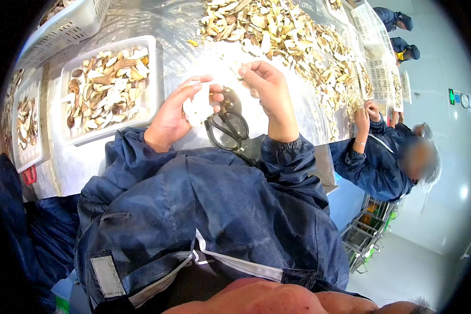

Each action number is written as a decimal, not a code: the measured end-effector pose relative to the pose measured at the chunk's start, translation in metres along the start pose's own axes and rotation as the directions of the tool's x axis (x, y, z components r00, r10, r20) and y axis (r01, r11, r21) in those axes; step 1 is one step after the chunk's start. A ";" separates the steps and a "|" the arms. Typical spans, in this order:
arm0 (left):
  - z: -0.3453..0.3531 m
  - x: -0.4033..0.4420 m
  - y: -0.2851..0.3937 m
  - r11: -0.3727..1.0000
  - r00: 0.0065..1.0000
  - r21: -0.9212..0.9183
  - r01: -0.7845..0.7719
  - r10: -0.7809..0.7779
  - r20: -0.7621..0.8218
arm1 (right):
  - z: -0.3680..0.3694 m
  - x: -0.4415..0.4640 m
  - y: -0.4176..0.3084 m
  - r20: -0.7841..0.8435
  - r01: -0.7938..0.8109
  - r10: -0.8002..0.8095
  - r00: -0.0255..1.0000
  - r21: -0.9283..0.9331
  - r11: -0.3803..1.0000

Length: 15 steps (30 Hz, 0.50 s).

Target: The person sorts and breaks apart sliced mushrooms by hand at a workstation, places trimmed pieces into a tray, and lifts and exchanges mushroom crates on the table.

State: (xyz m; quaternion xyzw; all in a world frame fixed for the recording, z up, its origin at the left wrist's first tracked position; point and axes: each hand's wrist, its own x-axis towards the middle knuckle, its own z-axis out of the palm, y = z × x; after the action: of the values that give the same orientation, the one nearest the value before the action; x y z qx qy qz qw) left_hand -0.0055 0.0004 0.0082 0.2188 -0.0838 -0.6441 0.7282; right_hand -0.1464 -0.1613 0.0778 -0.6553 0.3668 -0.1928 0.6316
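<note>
My left hand (172,112) is closed round a pale, overexposed mushroom piece (198,107), held above the table. To its right, my right hand (271,94) is raised with thumb and forefinger pinched together; glare hides whatever is between them. Between and just below both hands lie black-handled scissors (227,128) on the table. A white tray (153,78) of sliced mushrooms (107,86) stands left of my left hand. Beyond my hands spreads a large heap of sliced mushrooms (277,31).
White perforated baskets (70,31) stand at the far left and along the right. A second tray (36,152) is at the left edge, near red-handled scissors (30,175). A co-worker (377,157) works at the right; two other people stand farther back.
</note>
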 end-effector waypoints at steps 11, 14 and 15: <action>0.000 0.001 0.000 1.000 1.000 0.019 0.002 -0.001 -0.023 | -0.012 -0.001 0.022 -0.011 -0.004 0.004 1.000 0.049 0.999; 0.000 0.001 0.000 1.000 0.999 0.029 0.007 -0.006 -0.034 | -0.010 -0.002 0.025 -0.024 0.019 -0.018 1.000 0.044 0.999; 0.000 0.001 -0.001 1.000 0.999 0.029 0.008 -0.007 -0.037 | -0.008 -0.003 0.025 -0.043 0.027 -0.026 0.999 0.025 0.999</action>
State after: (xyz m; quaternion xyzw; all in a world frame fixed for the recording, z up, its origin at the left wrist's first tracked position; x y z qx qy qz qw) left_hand -0.0058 -0.0002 0.0077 0.2417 -0.0789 -0.6415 0.7238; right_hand -0.1606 -0.1629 0.0554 -0.6476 0.3691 -0.2198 0.6293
